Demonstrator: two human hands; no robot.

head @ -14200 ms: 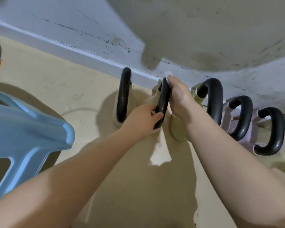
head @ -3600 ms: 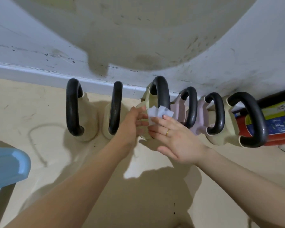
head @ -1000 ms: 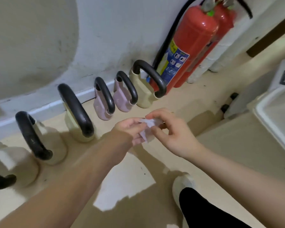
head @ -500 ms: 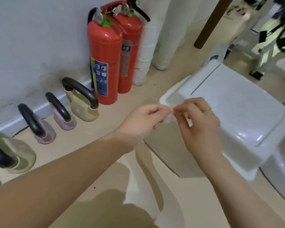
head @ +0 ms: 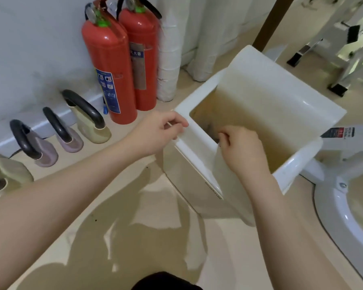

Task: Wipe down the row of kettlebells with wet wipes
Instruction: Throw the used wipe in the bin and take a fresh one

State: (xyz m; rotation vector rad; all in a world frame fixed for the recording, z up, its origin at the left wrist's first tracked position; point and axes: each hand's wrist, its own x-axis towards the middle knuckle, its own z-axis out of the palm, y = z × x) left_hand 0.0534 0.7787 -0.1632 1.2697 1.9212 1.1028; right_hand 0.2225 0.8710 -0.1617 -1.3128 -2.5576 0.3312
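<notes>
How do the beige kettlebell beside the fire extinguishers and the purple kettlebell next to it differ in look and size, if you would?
The beige kettlebell has a yellowish body; the purple kettlebell is mauve. The beige one is visibly bigger, with a thicker, wider handle. It stands nearest the fire extinguishers; the purple one sits farther left. Both have black handles and stand along the wall.

Both hands (head: 241, 147) at open white bin (head: 197, 155)

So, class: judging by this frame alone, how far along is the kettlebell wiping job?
Done: cannot be judged, since no kettlebell shows whether it was wiped. In hand: neither hand is on the row; the left hand holds the rim of the white bin and the right hand reaches into its opening, fingers curled, with no wipe visible. Left: probably returning to the row.
</notes>
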